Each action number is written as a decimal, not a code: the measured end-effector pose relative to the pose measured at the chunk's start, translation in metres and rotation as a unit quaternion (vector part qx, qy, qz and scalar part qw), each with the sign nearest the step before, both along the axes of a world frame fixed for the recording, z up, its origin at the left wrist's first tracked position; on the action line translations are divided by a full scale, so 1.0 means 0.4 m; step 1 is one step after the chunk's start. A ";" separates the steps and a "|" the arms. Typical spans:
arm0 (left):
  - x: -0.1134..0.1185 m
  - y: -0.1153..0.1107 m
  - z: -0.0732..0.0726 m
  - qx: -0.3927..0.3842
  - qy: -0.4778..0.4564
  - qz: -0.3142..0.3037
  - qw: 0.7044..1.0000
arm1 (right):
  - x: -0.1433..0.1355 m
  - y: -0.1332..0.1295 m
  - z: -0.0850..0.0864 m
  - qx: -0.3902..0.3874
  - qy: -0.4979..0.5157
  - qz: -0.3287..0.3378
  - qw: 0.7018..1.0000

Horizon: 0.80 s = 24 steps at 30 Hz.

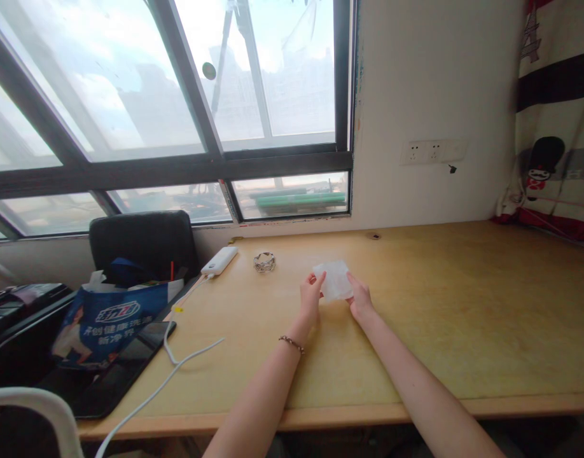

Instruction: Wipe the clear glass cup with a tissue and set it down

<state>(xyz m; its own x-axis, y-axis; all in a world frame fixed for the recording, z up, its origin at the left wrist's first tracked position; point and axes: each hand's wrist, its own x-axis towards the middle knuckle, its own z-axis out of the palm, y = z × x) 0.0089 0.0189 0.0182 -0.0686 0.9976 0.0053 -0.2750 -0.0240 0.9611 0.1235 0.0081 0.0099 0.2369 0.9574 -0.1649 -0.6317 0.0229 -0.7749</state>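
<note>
A thin, whitish, translucent sheet, maybe tissue or plastic film, is stretched between my two hands just above the desk. My left hand pinches its left edge, thumb on top. On the opposite edge, my right hand grips it the same way, with the fingers partly hidden underneath. A dark beaded bracelet circles my left wrist. To the left of my hands, a silvery ring-shaped object lies on the desk.
The yellowish wooden desk spans the view. A white power bank with a white cable sits at its left edge. Beyond that are a blue bag and a black chair. Wall sockets and a curtain are at right.
</note>
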 end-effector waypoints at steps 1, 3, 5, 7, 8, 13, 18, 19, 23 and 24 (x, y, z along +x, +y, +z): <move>0.000 0.001 -0.002 -0.004 -0.002 -0.015 1.000 | 0.001 -0.001 -0.002 0.006 -0.012 -0.001 1.000; 0.000 0.003 -0.009 -0.015 -0.010 -0.033 0.999 | 0.003 -0.003 -0.005 0.012 -0.028 -0.009 0.999; -0.003 0.008 -0.016 -0.030 -0.015 -0.034 0.999 | 0.008 -0.001 -0.006 0.010 -0.041 -0.028 0.999; -0.007 0.013 -0.021 -0.045 -0.015 -0.027 0.998 | 0.014 0.001 -0.005 0.005 -0.048 -0.038 0.998; -0.009 0.015 -0.023 -0.049 -0.016 -0.023 0.998 | 0.017 0.002 -0.003 0.002 -0.048 -0.037 0.998; -0.017 0.023 -0.026 -0.002 -0.027 -0.011 1.000 | 0.027 0.003 0.008 -0.005 -0.034 0.054 0.998; -0.028 0.030 -0.023 0.017 0.025 -0.001 1.000 | 0.032 0.003 0.002 -0.010 -0.197 0.067 0.978; -0.031 0.032 -0.022 0.016 0.043 -0.004 0.999 | 0.035 0.004 0.000 -0.016 -0.227 0.045 0.973; -0.046 0.040 -0.023 0.024 0.094 -0.014 0.995 | 0.049 0.010 -0.007 -0.020 -0.265 0.007 0.964; -0.052 0.044 -0.025 0.028 0.102 -0.012 0.994 | 0.052 0.011 -0.009 -0.021 -0.269 0.001 0.963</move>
